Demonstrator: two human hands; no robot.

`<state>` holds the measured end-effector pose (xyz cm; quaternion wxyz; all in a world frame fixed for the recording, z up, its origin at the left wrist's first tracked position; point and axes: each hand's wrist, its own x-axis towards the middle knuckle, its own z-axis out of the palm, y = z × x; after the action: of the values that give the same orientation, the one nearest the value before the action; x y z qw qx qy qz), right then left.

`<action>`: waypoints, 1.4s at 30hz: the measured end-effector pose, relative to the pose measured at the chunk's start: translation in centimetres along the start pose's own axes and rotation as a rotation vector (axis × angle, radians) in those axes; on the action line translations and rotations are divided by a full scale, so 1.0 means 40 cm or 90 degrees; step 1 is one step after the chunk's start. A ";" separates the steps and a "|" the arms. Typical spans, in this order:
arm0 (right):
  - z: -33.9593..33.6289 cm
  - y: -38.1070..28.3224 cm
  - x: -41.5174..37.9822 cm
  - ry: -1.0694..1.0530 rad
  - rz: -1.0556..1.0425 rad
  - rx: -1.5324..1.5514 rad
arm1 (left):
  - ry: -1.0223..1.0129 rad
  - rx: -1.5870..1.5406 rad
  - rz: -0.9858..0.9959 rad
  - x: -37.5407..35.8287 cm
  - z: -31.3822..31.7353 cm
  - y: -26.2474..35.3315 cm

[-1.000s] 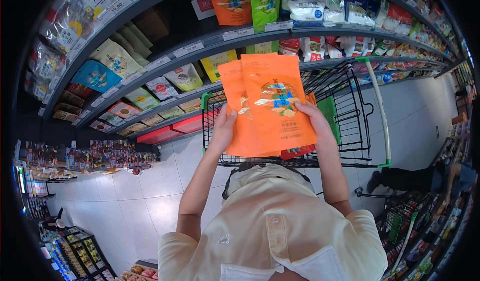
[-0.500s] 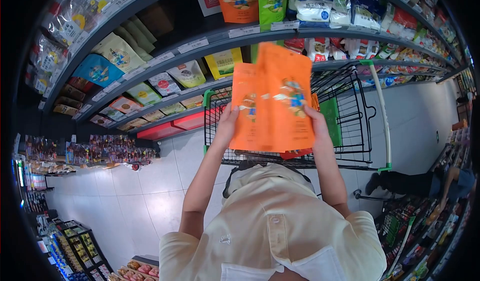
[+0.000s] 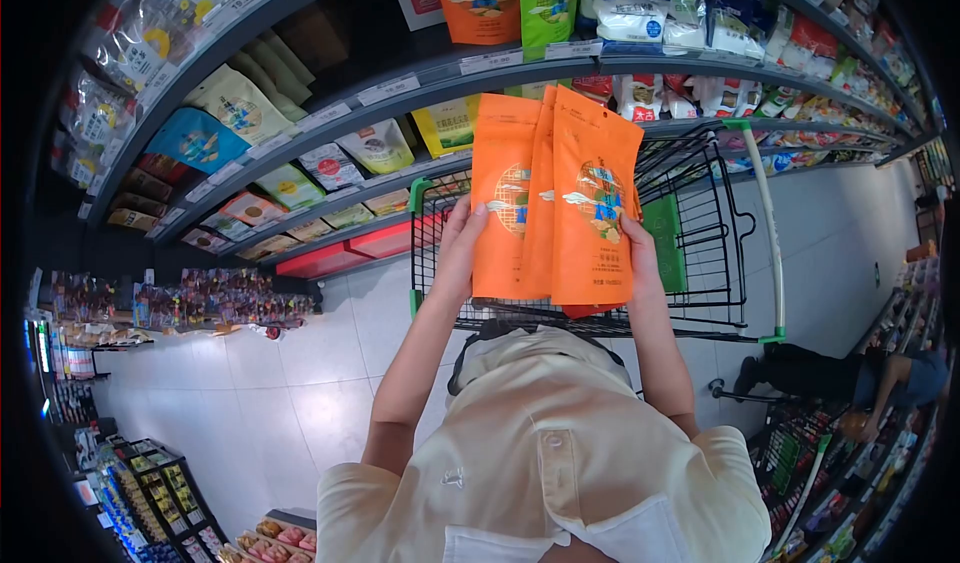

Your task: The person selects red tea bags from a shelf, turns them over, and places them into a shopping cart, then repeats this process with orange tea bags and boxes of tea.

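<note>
Between my hands several orange pouches are fanned out upright, their printed fronts facing me. Around the left edge of the left orange pouch closes my left hand, thumb on the front. My right hand grips the right edge of the front orange pouch, which leans slightly right and overlaps the others. Part of another pouch shows between these two. Most fingers are hidden behind the pouches. Directly beneath stands a black wire shopping cart with green corners; something red shows under the pouches' lower edge.
Curved store shelves run across the front, with an orange pouch, a green pouch and white-blue bags. At right, a person bends near another cart. Hanging packets are at left.
The right-hand pouch has narrowed into a tilted front pouch, showing another behind it. The left pouch's top has risen. Both hands keep their grip. The person at right has shifted slightly.
</note>
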<state>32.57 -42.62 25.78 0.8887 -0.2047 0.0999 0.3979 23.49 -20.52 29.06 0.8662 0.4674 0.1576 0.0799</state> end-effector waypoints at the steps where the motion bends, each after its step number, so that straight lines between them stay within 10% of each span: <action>1: 0.001 0.004 -0.001 0.005 0.005 0.002 | 0.004 -0.018 -0.008 -0.005 0.010 0.003; 20: -0.037 0.011 0.002 -0.087 0.014 0.108 | 0.012 -0.133 -0.103 0.006 -0.010 0.004; 29: 0.000 0.014 -0.005 0.009 0.052 -0.030 | 0.032 0.188 0.011 -0.009 0.026 -0.002; 42: -0.082 -0.030 -0.001 -0.015 -0.070 0.032 | 0.044 -0.122 -0.032 0.005 -0.033 0.044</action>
<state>33.38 -44.81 23.21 0.9151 -0.1830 0.0881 0.3485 23.23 -18.46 29.81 0.9028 0.3752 0.1905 0.0888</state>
